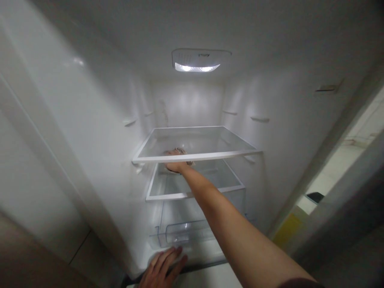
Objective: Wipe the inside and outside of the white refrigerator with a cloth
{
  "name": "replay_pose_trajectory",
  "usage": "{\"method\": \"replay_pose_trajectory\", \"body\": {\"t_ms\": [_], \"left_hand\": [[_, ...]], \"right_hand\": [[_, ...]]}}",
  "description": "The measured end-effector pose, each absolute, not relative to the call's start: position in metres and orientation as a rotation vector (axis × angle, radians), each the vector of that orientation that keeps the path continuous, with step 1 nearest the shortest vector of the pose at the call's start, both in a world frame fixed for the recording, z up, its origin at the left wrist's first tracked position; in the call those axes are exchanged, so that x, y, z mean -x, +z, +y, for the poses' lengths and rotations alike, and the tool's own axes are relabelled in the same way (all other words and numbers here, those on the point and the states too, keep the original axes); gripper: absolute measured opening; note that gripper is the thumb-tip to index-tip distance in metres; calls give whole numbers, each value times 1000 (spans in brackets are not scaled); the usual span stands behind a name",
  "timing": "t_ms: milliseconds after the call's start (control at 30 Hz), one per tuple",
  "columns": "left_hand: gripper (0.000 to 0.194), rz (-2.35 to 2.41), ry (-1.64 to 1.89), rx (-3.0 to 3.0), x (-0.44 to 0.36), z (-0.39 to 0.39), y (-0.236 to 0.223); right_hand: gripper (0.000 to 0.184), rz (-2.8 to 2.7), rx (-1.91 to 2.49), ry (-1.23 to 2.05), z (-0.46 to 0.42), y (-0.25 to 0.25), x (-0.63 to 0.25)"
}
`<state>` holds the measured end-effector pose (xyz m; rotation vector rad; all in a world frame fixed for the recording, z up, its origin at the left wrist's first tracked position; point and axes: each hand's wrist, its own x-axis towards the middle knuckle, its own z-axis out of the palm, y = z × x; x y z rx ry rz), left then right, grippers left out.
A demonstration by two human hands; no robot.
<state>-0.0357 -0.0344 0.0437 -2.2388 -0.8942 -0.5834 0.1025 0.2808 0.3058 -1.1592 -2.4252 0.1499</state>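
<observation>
My right hand point(176, 165) reaches between the upper glass shelf point(207, 141) and the lower glass shelf point(216, 180) of a fridge. It is closed on a crumpled patterned cloth point(190, 163), with part of both seen through the upper glass. Whether the cloth touches the lower shelf I cannot tell. At the bottom, my left hand point(163, 269) rests near the fridge's front edge, palm down with its fingers stretched out and nothing in it.
Below the shelves sits a clear plastic drawer point(186, 232). A lit lamp point(196, 66) is set in the fridge's ceiling. Shelf ledges point(259, 119) stick out from both side walls. Past the right edge, a yellow thing point(288, 230) shows outside.
</observation>
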Motion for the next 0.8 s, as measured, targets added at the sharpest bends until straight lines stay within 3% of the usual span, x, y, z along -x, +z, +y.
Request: {"method": "replay_pose_trajectory", "body": {"t_ms": [133,233,333,400,567,733,800], "left_hand": [[76,-914,-603,2268,36,-36,55],[74,-917,-610,2348,36,-41,65],[104,-979,-614,2443,36,-48,69],[115,-1034,-606,2466,36,-51,70],[108,-934,-652,2416,36,-45,73],[106,-827,-698,2315,32,-39,78],[81,-849,-696,2292,30,-37,74]], "right_hand": [[33,-2358,1147,406,249,302,-134],[40,-2264,1128,562,223,299,-172],[49,-2167,1136,618,201,301,-211],[50,-2127,1150,608,187,302,-232],[34,-2189,1127,454,153,298,-252],[48,-2434,1372,91,157,302,-261],[48,-2297,1607,19,173,306,-271]]}}
